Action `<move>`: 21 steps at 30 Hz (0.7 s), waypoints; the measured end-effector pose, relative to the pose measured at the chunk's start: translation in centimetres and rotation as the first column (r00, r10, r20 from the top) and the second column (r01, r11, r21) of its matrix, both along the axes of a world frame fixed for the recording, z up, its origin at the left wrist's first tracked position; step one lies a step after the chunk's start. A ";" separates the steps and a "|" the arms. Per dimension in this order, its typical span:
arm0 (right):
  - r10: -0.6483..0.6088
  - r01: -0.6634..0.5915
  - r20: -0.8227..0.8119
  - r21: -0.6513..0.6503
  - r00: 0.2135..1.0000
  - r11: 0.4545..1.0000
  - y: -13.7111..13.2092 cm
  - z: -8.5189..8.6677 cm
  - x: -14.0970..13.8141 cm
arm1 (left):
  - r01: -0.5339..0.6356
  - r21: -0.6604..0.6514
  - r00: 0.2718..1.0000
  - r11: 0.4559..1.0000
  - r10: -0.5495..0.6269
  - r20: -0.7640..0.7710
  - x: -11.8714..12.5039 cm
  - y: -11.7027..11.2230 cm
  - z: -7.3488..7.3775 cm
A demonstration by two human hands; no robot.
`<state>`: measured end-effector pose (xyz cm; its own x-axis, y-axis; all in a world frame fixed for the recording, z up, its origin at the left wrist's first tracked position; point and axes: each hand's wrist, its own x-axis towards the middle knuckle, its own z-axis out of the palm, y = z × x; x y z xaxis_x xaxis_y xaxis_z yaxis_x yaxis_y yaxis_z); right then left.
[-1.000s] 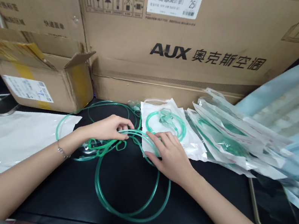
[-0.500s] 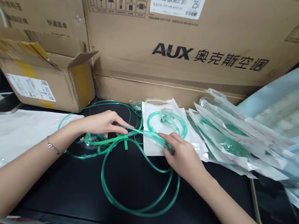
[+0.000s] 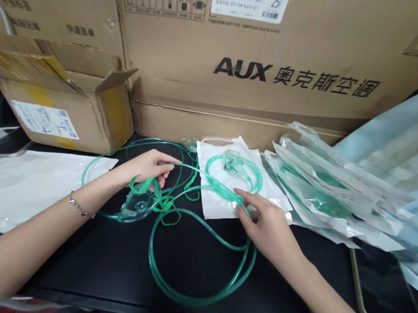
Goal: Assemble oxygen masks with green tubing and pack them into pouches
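Observation:
A long green plastic tube lies looped on the black table, its upper strands stretched between my two hands. My left hand pinches one strand between thumb and fingers. On the right, my right hand is closed around the gathered strands. Just below my left hand is a clear green oxygen mask, partly covered by the fingers, with a bright green strap beside it. A second mask with coiled tubing rests on a white pouch beyond my hands.
Several sealed pouches are piled at the right, beside a phone. A white package lies at the left, below an opened cardboard box. Large cartons stand along the back. More green tubing loops behind my left hand.
My left hand has moved slightly left and up, drawing one strand away from the bundle. The nearby mask has turned and shows more. My right hand has shifted a little right with the looped tube.

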<state>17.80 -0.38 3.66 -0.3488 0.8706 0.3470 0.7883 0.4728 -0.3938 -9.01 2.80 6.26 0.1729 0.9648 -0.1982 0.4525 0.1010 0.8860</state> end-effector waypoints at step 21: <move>0.464 -0.459 0.055 0.285 0.884 0.841 -3.0 1.8 2.5 | -0.074 -0.026 0.977 0.997 0.068 -0.205 0.9 -1.4 -0.8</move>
